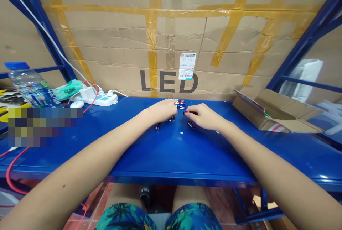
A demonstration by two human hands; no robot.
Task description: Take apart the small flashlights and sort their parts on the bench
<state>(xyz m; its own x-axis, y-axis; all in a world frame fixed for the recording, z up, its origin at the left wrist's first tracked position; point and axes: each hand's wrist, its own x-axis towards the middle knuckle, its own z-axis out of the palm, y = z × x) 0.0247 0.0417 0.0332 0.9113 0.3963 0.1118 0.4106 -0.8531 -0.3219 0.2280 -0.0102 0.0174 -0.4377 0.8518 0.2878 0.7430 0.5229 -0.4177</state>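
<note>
Wired parts (180,104) lie scattered mid-frame on the blue steel shelf (171,151), light and fiddly, best taken by their small bodies; left hand (160,110) and right hand (205,116) curve over them, fingers (188,113) low, grip unclear; power strip (94,100) far left, cardboard box (275,112) right, neither in the way.

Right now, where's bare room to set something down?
Open blue shelf runs along the near side of both hands. More lies between the power strip and the left hand, and between the right hand and the box. Crowded: small parts under the hands; bottle and mouse far left.
</note>
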